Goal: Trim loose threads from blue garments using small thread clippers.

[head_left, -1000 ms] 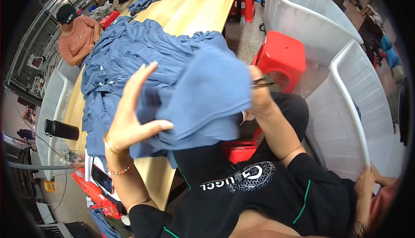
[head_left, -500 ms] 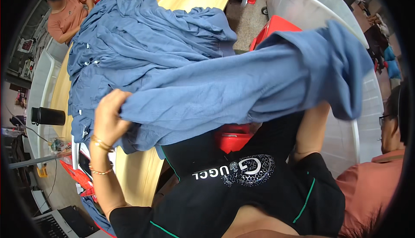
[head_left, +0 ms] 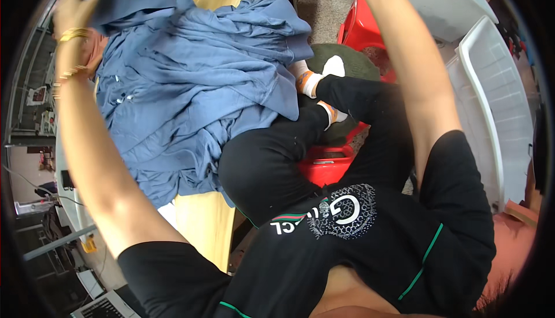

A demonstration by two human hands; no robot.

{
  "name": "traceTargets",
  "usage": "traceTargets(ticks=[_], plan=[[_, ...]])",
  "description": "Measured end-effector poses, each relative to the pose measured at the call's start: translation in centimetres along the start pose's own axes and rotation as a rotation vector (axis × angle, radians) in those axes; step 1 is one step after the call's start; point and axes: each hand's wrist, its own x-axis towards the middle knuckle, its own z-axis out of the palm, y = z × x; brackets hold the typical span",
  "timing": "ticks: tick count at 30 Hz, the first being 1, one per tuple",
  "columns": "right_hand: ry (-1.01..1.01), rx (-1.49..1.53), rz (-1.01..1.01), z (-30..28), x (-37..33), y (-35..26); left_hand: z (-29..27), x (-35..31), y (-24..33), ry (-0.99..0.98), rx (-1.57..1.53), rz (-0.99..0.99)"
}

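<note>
Shifted since the earlier frame: left hand (head_left: 76,10), from the near edge of the pile to the upper left of the view; right forearm (head_left: 399,41), now extended up and out through the top edge. Also relocated, apparently: blue garment (head_left: 136,6), formerly stretched across the front of the legs (head_left: 266,165), now bunched beside the left hand at the far-left end of the pile of blue garments (head_left: 191,81). Left hand status: fingers at the cloth, blurred; cannot tell whether closed on it. Right hand status: out of view; cannot tell. Pile: rumpled, resting on the wooden table (head_left: 202,225). Uncovered by the shift: legs and red stool (head_left: 326,173) between them. Judged effect on the work: garment transferred to the pile side, seemingly not yet settled flat.
</note>
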Motion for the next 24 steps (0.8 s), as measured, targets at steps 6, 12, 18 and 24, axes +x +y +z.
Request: traceTargets(ticks=[6, 12, 18, 24], plan=[[-0.097, -0.201, 0.081, -4.1, -12.6, 7.4, 7.2, -11.8, 22.4, -0.39, -0.452, 0.107], [-0.156, -0.415, 0.135, -3.9, -17.1, 13.6, 4.2, -16.7, 26.1, -0.573, -0.419, -0.02], [-0.376, -0.561, 0.273, -0.9, -18.5, 15.0, -1.6, -18.6, 21.7, -0.694, -0.515, -0.029], [-0.771, -0.511, -0.004, 1.6, -23.9, 9.2, -9.2, -21.1, 18.9, -0.728, -0.59, 0.074]])
